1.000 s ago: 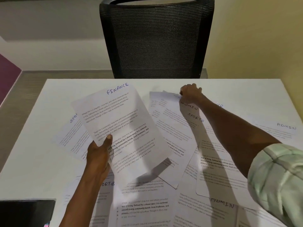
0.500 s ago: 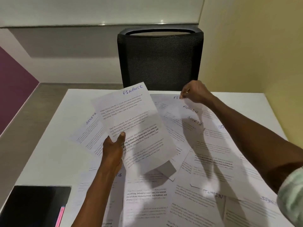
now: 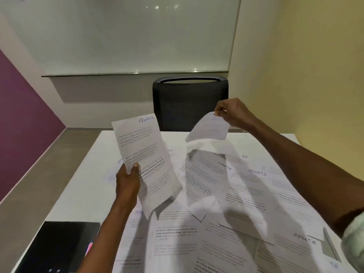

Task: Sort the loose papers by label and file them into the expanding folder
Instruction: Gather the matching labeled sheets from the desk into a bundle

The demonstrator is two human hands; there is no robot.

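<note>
- Seemingly still in the sorting stage, loose papers (image 3: 244,196) marked SPORTS and HR overlap across the white table (image 3: 78,186), in front of a black mesh chair (image 3: 190,103) at its far edge; a dark object (image 3: 59,247), possibly the expanding folder, lies at the table's near left corner.
- Above the table's left half, a sheet headed FINANCE (image 3: 145,160) stands tilted: light and limp, it is best held at an edge with some support behind.
- Near the chair, a second sheet (image 3: 208,128) hangs curled above the table, label unreadable; a corner hold alone likely lets it droop and flutter.
- At the FINANCE sheet's lower left edge, the left hand (image 3: 127,182) grips it, thumb in front, fingers behind.
- Against the chair's backrest, the right hand (image 3: 233,113) pinches the curled sheet's top corner between closed fingertips.
</note>
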